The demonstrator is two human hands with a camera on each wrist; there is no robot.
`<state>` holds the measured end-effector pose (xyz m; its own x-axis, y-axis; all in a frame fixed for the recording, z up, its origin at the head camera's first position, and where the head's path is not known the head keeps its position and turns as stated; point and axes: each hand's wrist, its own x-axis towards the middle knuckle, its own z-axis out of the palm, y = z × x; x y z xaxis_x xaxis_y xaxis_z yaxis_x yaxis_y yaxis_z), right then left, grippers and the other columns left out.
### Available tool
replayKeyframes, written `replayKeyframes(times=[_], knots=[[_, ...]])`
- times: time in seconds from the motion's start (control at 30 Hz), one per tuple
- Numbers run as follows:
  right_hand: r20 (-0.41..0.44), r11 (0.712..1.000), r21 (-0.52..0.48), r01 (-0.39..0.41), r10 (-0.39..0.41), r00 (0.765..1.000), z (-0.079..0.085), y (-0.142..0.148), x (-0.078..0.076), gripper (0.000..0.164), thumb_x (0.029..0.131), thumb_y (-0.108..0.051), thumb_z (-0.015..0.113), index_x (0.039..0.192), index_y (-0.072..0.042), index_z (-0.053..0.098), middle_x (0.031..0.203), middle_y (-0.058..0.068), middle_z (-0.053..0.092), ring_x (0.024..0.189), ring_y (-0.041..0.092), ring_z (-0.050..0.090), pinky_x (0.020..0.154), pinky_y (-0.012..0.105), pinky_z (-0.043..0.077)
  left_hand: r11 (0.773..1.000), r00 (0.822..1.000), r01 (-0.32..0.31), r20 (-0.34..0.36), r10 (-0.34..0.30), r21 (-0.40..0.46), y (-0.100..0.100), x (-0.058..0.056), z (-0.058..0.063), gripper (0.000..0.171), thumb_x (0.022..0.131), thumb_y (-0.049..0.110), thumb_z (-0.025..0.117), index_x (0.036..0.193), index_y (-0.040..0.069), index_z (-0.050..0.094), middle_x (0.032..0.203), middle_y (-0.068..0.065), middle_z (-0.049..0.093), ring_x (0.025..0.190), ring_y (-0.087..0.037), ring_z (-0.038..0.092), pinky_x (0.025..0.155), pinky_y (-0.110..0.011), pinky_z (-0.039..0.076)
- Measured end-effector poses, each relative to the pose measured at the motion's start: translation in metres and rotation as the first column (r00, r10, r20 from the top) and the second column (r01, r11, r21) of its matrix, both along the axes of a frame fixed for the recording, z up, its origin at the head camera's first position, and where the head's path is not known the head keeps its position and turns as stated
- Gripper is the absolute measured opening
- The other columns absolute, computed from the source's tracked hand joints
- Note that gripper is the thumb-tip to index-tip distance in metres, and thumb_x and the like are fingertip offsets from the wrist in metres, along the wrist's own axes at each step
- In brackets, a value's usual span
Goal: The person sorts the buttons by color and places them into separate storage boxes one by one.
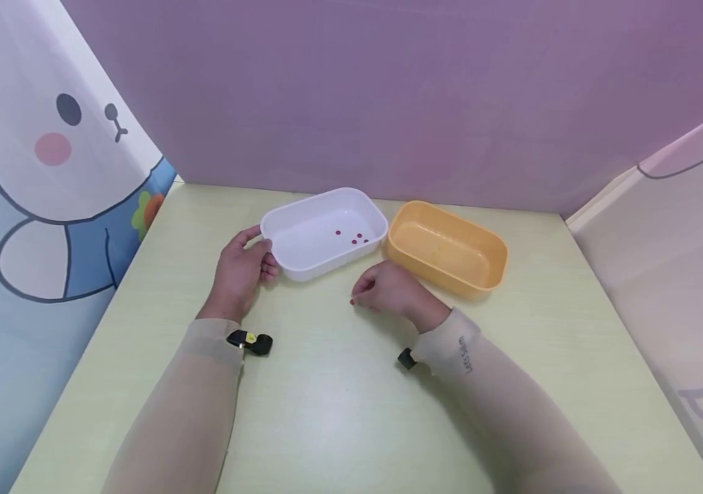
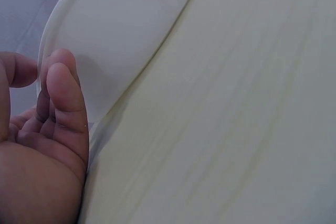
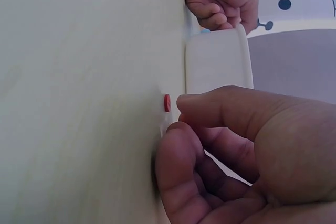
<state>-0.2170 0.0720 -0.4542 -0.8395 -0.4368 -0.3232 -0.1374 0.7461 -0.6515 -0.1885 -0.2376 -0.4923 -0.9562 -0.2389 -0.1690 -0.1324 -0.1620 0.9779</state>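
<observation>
My left hand (image 1: 241, 269) grips the left end of a white plastic tray (image 1: 302, 265), thumb at the rim and fingers against the outer wall. Several small red discs (image 1: 338, 232) lie toward the tray's right end. In front of the tray, my right hand (image 1: 388, 291) is low over the table with its fingers curled. A small round red disc, like a button (image 3: 167, 103), lies on the table just beyond the right thumb tip (image 3: 188, 102). A narrow space shows between disc and thumb in the right wrist view. Nothing is clearly seen between the right fingertips.
An orange plastic tray (image 1: 487, 278) stands right of the white one, close to its corner. Small yellow spots, too faint to identify, show on its floor. The pale table (image 1: 327, 412) meets a purple backdrop (image 1: 388, 103) behind the trays. Black wrist straps (image 1: 251, 341) sit on the sleeves.
</observation>
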Motion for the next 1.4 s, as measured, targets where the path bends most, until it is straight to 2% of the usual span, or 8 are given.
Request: replayKeyframes(times=[0.27,0.67,1.0,1.4], knots=[[-0.099,0.997,0.06,-0.051,0.057,0.994,-0.0037,-0.0064,0.0025,0.007,0.098,-0.019,0.087,0.096,-0.025,0.086,0.097,-0.008,0.081,0.094,0.018,0.069,0.082,0.032,0.06,0.999,1.0,0.022,0.012,-0.021,-0.03,-0.0022,-0.0013,-0.0005,0.053,0.116,0.026,0.063,0.167,0.017,0.051,0.093,-0.006,0.07,0.072,-0.016,0.07,0.066,-0.026,0.064],[-0.099,0.994,0.087,-0.069,0.077,0.992,-0.0022,-0.0062,0.0062,0.008,0.101,-0.019,0.084,0.096,-0.024,0.086,0.095,-0.008,0.08,0.093,0.018,0.067,0.083,0.032,0.057,0.999,0.999,0.025,0.02,-0.025,-0.031,-0.0012,0.0005,0.0011,0.052,0.116,0.027,0.063,0.166,0.019,0.051,0.095,-0.007,0.07,0.074,-0.016,0.07,0.067,-0.026,0.065],[-0.088,0.995,0.08,-0.058,0.065,0.994,-0.0007,-0.0038,0.0082,0.011,0.103,-0.02,0.082,0.094,-0.025,0.085,0.096,-0.007,0.08,0.091,0.018,0.065,0.08,0.031,0.055,0.999,1.0,0.022,0.018,-0.021,-0.036,-0.0007,0.0007,0.0006,0.052,0.116,0.027,0.062,0.166,0.019,0.051,0.096,-0.008,0.07,0.074,-0.016,0.07,0.067,-0.026,0.064],[-0.085,0.996,0.059,-0.065,0.07,0.994,-0.001,-0.0012,0.0063,0.015,0.105,-0.021,0.076,0.095,-0.023,0.086,0.091,-0.004,0.077,0.081,0.018,0.062,0.069,0.03,0.05,0.999,1.0,0.024,0.009,-0.024,-0.026,-0.0014,-0.0004,-0.0011,0.052,0.116,0.027,0.062,0.166,0.018,0.051,0.095,-0.007,0.07,0.073,-0.016,0.07,0.066,-0.025,0.064]])
